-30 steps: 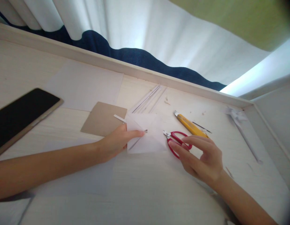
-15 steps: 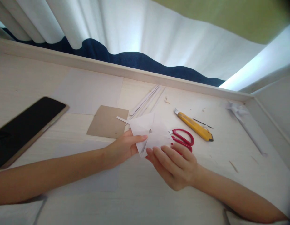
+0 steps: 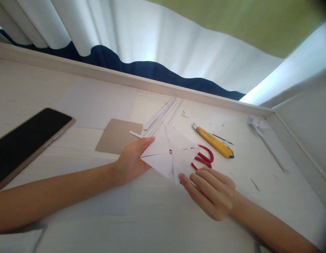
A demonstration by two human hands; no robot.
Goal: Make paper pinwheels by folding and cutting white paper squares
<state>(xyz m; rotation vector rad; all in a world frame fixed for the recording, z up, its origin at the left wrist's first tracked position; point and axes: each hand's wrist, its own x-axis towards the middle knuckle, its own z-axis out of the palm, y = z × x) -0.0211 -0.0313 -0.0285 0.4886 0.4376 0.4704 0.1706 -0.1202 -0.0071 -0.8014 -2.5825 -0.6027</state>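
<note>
A white paper pinwheel [image 3: 159, 144], cut with slits that run toward a small hole at its middle, is held above the table. My left hand [image 3: 130, 160] is closed on its left edge, thumb on top and the other fingers underneath. At the lower right edge, my right hand [image 3: 214, 191] has a fingertip against one paper flap; its other fingers are curled, and how firmly they grip is hard to see. Just beyond the paper lie red-handled scissors [image 3: 208, 154], their blades hidden beneath it. A narrow paper strip [image 3: 135, 134] shows near my left thumb.
A phone [image 3: 33, 140] lies at the left. Behind my left hand are a brown card [image 3: 118, 135] and a paper sheet [image 3: 99, 105]. Paper strips [image 3: 160, 114] rest near the back ledge. A yellow cutter [image 3: 214, 141] and a rolled paper stick [image 3: 270, 146] are on the right.
The paper pinwheel has turned and tilted, so its slits point differently. My right hand has shifted right and slightly down. My left thumb has moved back from the middle to the left edge.
</note>
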